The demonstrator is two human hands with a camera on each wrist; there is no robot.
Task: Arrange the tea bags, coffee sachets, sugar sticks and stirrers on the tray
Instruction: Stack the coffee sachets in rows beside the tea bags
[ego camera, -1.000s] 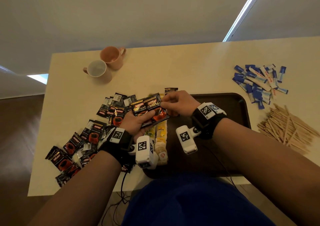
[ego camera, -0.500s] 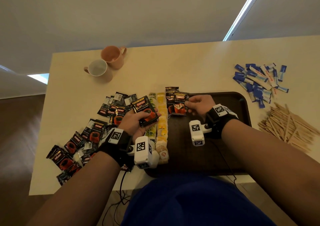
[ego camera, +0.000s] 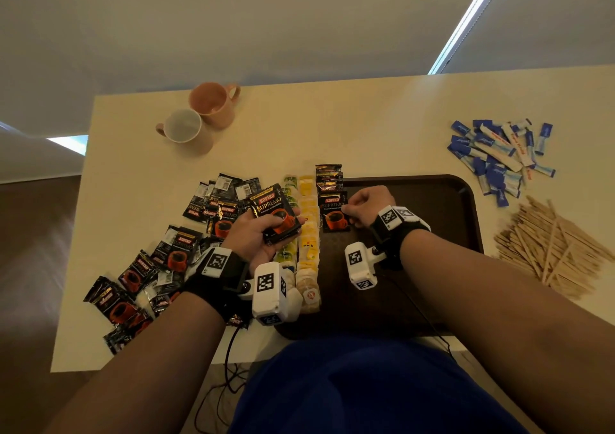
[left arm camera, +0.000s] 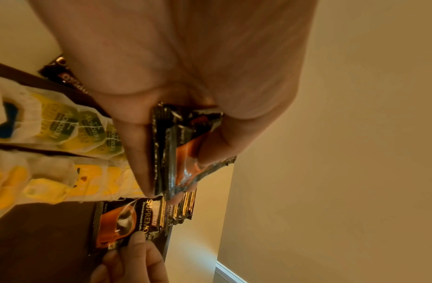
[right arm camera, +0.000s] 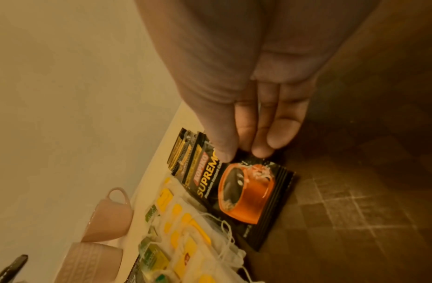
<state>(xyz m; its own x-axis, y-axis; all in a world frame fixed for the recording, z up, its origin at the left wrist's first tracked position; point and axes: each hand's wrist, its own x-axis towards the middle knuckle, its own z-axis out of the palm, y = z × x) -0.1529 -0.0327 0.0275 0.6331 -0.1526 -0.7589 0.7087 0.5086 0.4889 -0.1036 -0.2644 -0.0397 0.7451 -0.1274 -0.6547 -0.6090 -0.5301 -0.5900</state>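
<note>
Once the top coffee sachet had left the stack in the left hand, the right hand pinched it flat onto the row on the tray, so the coffee column grew. Only the left wrist view showed fingers clamped on several stacked sachets; the head view alone showed loose sachets waiting.

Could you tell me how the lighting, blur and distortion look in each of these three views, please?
Head view: dim, warm light; wide-angle bending of the table edges; the coffee sachet print is readable. Left wrist view: the left hand fills the frame, soft and out of focus. Right wrist view: the right hand is blurred, while the sachet below is sharper and glossy.
</note>
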